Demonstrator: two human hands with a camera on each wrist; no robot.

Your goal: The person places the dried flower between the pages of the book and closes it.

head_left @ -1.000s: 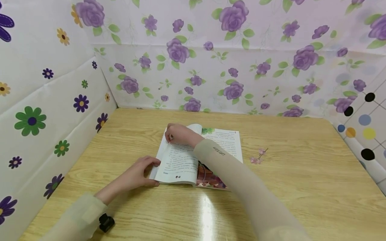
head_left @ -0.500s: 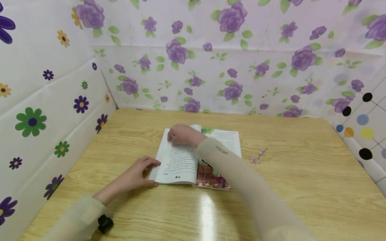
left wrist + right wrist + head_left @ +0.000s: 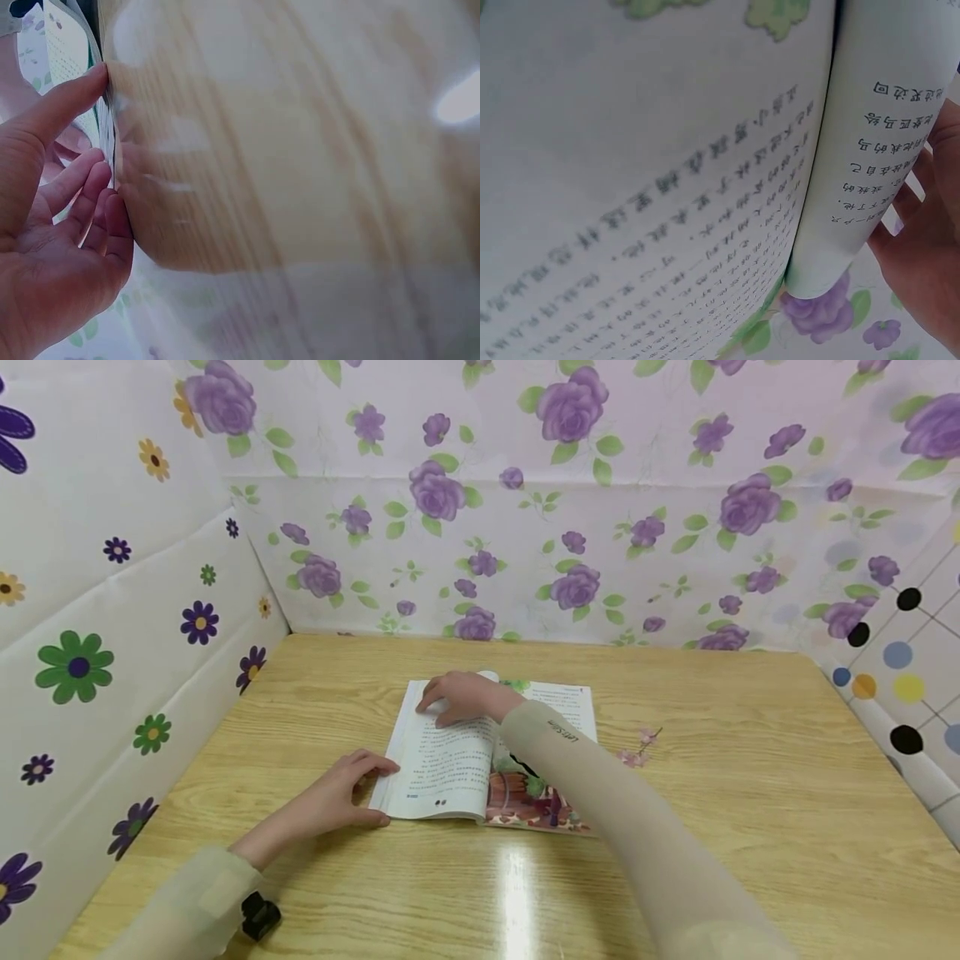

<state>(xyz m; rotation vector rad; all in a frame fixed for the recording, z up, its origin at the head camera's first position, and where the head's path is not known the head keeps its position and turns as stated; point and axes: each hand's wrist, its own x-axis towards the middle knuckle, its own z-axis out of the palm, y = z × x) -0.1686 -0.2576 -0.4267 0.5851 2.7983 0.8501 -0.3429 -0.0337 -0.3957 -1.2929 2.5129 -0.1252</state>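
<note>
An open book (image 3: 450, 768) lies on the wooden table, printed text on its left page and a coloured picture on the lower part of its right page (image 3: 517, 797). My left hand (image 3: 345, 793) rests at the book's lower left corner, thumb and fingertips right at the edge. In the left wrist view, the thumb and fingers of that hand (image 3: 60, 202) meet the book's edge. Over the upper part of the left page lies my right hand (image 3: 471, 695), its fingers loosely bent on the paper. The right wrist view shows the curved page (image 3: 885, 172) beside that hand (image 3: 930, 247).
A small sprig of pink blossoms (image 3: 639, 750) lies on the table (image 3: 720, 810) right of the book. A black clip-like object (image 3: 260, 917) is at my left sleeve. Flower-patterned sheets (image 3: 517, 518) stand behind and at the left.
My right hand has loosened from its curled shape near the page's upper left edge and shifted slightly right, its fingers spreading on the page. My left hand has stayed at the corner.
</note>
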